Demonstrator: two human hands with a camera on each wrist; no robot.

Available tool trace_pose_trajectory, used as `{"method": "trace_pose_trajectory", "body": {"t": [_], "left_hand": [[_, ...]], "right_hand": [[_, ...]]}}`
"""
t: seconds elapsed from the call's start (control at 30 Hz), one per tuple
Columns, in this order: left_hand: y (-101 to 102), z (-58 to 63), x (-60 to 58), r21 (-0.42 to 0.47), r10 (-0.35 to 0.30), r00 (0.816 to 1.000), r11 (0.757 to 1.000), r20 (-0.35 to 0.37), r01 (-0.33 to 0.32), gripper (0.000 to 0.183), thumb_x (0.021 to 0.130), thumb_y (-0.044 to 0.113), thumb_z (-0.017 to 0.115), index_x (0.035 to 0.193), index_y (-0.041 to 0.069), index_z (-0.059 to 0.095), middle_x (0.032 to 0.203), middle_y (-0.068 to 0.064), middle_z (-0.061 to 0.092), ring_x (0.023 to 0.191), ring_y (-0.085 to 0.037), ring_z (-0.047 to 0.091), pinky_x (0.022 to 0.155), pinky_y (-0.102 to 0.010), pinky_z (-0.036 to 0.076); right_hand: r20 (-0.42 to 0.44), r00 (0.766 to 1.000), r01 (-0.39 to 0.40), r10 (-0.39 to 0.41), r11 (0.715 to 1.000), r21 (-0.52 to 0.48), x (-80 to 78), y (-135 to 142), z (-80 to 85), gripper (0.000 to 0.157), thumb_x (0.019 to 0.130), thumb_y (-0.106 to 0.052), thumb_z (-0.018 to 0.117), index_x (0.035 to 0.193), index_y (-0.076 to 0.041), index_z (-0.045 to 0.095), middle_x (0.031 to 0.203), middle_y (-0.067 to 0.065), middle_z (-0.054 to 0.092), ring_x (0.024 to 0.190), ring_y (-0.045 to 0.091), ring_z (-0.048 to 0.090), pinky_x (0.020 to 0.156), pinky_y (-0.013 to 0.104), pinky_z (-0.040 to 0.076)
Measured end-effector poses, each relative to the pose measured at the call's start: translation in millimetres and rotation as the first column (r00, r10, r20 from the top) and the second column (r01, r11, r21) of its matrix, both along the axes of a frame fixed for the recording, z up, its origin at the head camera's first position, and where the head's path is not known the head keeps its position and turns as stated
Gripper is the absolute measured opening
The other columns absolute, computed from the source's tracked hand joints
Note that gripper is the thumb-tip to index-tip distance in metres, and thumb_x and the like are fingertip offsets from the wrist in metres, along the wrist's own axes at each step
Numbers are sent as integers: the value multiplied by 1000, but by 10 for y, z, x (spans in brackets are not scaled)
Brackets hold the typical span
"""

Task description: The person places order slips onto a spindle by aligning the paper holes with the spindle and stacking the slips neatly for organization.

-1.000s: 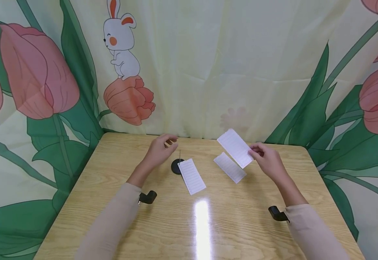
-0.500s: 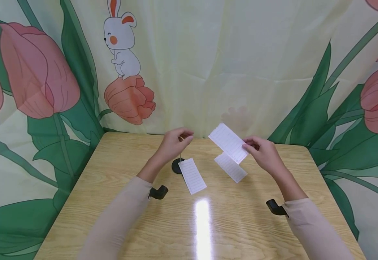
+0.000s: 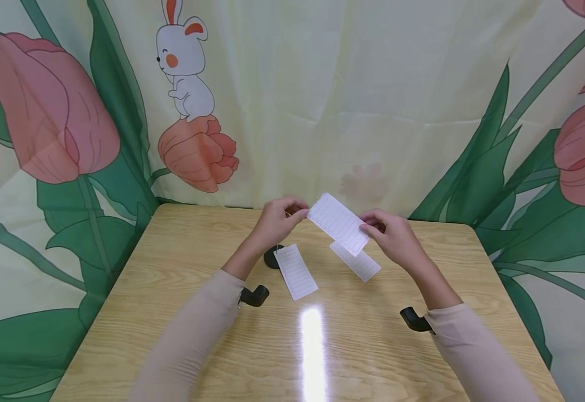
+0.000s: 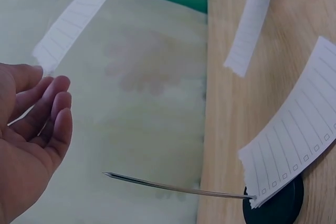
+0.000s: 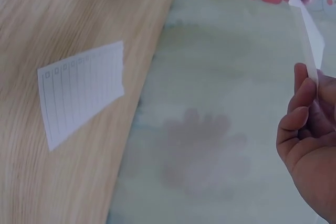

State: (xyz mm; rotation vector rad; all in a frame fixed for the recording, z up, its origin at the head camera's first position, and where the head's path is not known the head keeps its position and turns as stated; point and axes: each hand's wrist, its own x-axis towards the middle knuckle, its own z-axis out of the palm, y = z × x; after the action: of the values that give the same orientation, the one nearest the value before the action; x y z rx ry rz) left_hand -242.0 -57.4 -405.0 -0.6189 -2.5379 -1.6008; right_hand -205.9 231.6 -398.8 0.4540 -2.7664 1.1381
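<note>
My right hand (image 3: 390,234) pinches a lined checklist sheet (image 3: 339,224) by its lower right edge, holding it raised above the table. At the sheet's torn upper left end, my left hand (image 3: 283,219) has thumb and fingertips pinching the corner. Below the left hand stands a bill spike (image 4: 173,186) with a round black base (image 4: 291,203). Another lined sheet (image 3: 296,272) is stuck through at its torn corner, low on the spike. The spike's pointed tip is bare in the left wrist view. A third sheet (image 3: 360,264) lies on the table, partly covered by the raised one in the head view.
The wooden table (image 3: 362,346) ends at a curtain (image 3: 372,111) printed with tulips and a rabbit, close behind the hands. A black wrist camera mount (image 3: 255,296) juts from the left sleeve, and another mount (image 3: 414,320) from the right.
The left hand has moved right and over the spike to the raised sheet's torn corner and taken hold there. The right hand has carried that sheet left. The other sheets stay put.
</note>
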Motion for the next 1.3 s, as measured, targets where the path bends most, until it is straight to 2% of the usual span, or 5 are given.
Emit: {"method": "trace_pose_trajectory", "body": {"t": [0.27, 0.63, 0.93, 1.3], "left_hand": [[-15, -9, 17, -10, 12, 1000, 1000, 3, -12, 13, 100, 10, 67, 108, 4, 75, 97, -8, 74, 84, -18, 64, 73, -27, 54], [-163, 10, 8, -25, 26, 1000, 999, 6, -26, 12, 100, 9, 67, 107, 4, 76, 96, -8, 74, 80, -19, 60, 68, -25, 50], [-325, 7, -20, -52, 10, 999, 999, 45, -8, 10, 100, 7, 66, 104, 4, 75, 97, -9, 73, 84, -21, 62, 71, -27, 53], [-471, -32, -54, -171, 6, 996, 985, 87, 9, 10, 100, 7, 67, 100, 6, 77, 92, -8, 71, 80, -21, 57, 69, -30, 49]], "right_hand": [[10, 1000, -17, 17, 999, -40, 17, -97, -20, 18, 100, -12, 69, 116, -5, 72, 96, 10, 75, 80, 24, 64, 64, 22, 50], [38, 999, -22, 24, 997, -68, 25, -279, -102, 19, 100, -11, 68, 117, -3, 70, 95, 11, 74, 81, 20, 64, 66, 22, 50], [93, 995, -6, 22, 986, -164, 78, -494, -266, 18, 100, -11, 67, 117, -4, 69, 94, 11, 73, 81, 24, 66, 67, 23, 51], [175, 984, 0, 41, 973, -230, 109, -671, -484, 18, 99, -8, 68, 116, -2, 68, 96, 12, 72, 80, 17, 67, 68, 25, 54]]}}
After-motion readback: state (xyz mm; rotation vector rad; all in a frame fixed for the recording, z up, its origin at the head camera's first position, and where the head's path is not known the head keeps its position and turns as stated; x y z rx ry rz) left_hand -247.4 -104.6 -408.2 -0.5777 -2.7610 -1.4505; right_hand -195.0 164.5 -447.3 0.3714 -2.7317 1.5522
